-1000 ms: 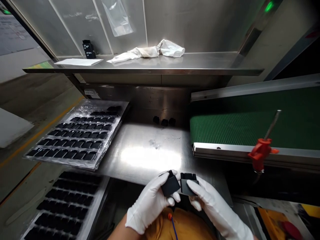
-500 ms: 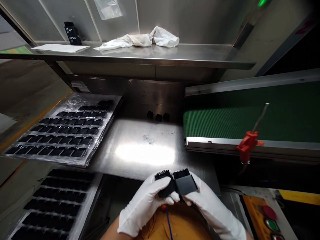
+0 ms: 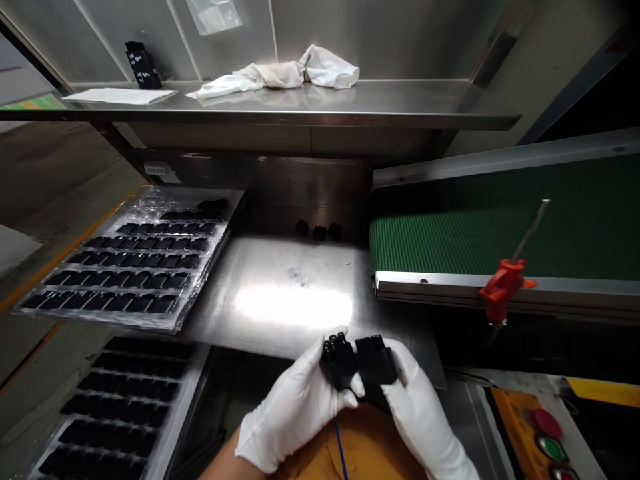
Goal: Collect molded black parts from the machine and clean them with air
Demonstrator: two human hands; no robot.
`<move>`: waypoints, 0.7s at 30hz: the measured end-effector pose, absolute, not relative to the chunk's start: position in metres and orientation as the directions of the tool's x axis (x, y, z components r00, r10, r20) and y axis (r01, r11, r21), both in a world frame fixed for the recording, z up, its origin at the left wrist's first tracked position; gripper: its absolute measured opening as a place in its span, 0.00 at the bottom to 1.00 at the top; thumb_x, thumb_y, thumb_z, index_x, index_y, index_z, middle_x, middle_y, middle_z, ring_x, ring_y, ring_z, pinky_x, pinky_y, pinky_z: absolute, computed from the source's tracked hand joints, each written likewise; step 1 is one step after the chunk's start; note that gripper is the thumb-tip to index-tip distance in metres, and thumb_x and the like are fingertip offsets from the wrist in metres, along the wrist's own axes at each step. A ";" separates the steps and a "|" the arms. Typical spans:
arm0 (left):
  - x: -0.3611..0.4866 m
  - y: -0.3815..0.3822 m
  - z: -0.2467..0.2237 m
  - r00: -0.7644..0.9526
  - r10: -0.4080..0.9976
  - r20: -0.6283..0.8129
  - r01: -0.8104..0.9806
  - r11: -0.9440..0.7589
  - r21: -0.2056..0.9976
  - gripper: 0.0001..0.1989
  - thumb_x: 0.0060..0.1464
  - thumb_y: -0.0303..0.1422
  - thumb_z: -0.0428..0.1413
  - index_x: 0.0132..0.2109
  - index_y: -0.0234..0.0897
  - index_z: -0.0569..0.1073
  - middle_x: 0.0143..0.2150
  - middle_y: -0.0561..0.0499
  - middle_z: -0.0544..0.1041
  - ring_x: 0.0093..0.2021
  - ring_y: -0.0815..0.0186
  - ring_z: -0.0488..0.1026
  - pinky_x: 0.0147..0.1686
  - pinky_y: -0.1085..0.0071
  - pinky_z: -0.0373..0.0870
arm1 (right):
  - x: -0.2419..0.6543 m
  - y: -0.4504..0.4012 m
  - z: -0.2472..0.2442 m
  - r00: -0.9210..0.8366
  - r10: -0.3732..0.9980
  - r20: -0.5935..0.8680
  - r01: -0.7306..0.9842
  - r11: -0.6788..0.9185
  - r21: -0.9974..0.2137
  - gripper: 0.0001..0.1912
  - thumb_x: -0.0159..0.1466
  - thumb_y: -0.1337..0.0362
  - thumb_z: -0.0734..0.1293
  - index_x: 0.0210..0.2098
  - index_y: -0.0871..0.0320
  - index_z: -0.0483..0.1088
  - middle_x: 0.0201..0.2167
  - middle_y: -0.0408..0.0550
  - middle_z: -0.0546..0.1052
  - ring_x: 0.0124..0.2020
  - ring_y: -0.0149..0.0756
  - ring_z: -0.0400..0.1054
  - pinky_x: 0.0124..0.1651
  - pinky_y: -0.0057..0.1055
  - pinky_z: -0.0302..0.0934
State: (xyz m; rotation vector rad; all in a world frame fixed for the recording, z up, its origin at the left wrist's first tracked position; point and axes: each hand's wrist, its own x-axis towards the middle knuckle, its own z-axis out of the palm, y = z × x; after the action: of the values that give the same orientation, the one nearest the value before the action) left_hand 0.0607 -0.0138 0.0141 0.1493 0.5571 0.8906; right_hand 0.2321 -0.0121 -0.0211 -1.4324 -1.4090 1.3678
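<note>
Head camera looks down on a white-gloved left hand (image 3: 293, 407), closed around a black plastic block (image 3: 339, 362) with its fingers wrapped under and its ribbed end showing at the top. A white-gloved right hand (image 3: 425, 420) grips a second black plastic block (image 3: 377, 365) in the same closed way. Both blocks sit low at centre, side by side and seemingly touching, though the dark surfaces blur together where they meet, so the contact is hard to be sure of. Below the hands are an orange shirt (image 3: 370, 447) and a thin blue cord (image 3: 340, 450). Just beyond the blocks spreads a bare-looking steel table (image 3: 290, 300), with three small black pieces (image 3: 319, 231) along its far edge. To the left lie a plastic-wrapped tray (image 3: 125, 313) with rows of black parts and, lower left, a pale-rimmed tray (image 3: 185, 393) with more rows. To the right run a green conveyor belt (image 3: 450, 240) and a red clamp (image 3: 505, 283). Lower right is an orange control panel (image 3: 515, 427). Along the top, a steel shelf (image 3: 350, 113) holds a crumpled white cloth (image 3: 280, 75) and a sheet of paper (image 3: 120, 96).
</note>
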 end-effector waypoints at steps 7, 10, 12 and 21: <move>0.061 -0.013 0.015 0.431 0.792 -0.432 -0.634 0.606 0.480 0.11 0.63 0.34 0.52 0.47 0.31 0.72 0.44 0.45 0.70 0.41 0.69 0.70 0.43 0.72 0.69 | 0.224 -0.019 -0.026 -0.033 0.999 -0.024 0.469 -0.006 -0.883 0.15 0.62 0.58 0.62 0.48 0.54 0.70 0.45 0.51 0.80 0.45 0.42 0.74 0.49 0.37 0.68; 0.061 -0.011 0.014 0.391 0.806 -0.445 -0.621 0.588 0.519 0.11 0.62 0.35 0.54 0.46 0.32 0.73 0.43 0.45 0.71 0.42 0.67 0.70 0.44 0.70 0.70 | 0.220 -0.019 -0.028 -0.039 0.999 -0.027 0.457 -0.006 -0.890 0.15 0.63 0.60 0.61 0.48 0.55 0.69 0.45 0.52 0.79 0.46 0.42 0.74 0.47 0.35 0.69; 0.062 -0.010 0.012 0.377 0.804 -0.459 -0.613 0.588 0.528 0.11 0.61 0.36 0.55 0.44 0.33 0.74 0.43 0.45 0.71 0.42 0.66 0.71 0.44 0.69 0.71 | 0.218 -0.020 -0.030 -0.034 0.997 -0.069 0.426 -0.048 -0.904 0.16 0.64 0.58 0.61 0.49 0.56 0.68 0.46 0.54 0.79 0.47 0.42 0.74 0.47 0.35 0.69; 0.061 -0.008 0.009 0.359 0.795 -0.489 -0.615 0.595 0.517 0.13 0.61 0.39 0.54 0.43 0.32 0.74 0.41 0.46 0.72 0.38 0.69 0.72 0.41 0.71 0.73 | 0.215 -0.020 -0.040 -0.013 0.975 -0.222 0.322 -0.206 -0.924 0.17 0.63 0.58 0.61 0.50 0.56 0.67 0.40 0.52 0.79 0.46 0.44 0.73 0.51 0.41 0.67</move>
State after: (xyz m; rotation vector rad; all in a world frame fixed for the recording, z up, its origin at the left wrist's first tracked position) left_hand 0.0605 -0.0076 0.0092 0.2632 0.7795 0.9231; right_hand 0.2146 -0.0200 -0.0401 -1.5941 -1.3749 1.2380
